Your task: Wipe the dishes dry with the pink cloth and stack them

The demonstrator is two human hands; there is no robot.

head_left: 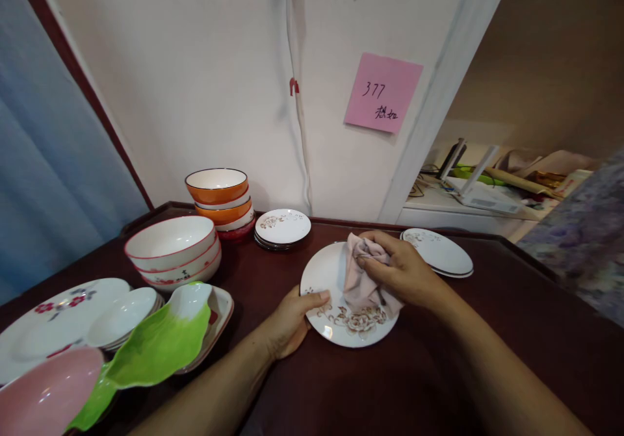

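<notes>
A white plate with a brown flower pattern [336,329] lies on the dark wooden table [400,384] in front of me. My left hand [291,322] grips its left rim, thumb on top. My right hand [402,270] is closed on a crumpled pinkish cloth [358,280] and presses it onto the plate's upper right part.
Stacked orange bowls [218,195] and small patterned plates [283,227] stand at the back by the wall. Red-rimmed white bowls [171,249], a green leaf-shaped dish [156,345], a pink bowl [46,394] and white plates [58,312] crowd the left. More plates [439,251] lie at the right.
</notes>
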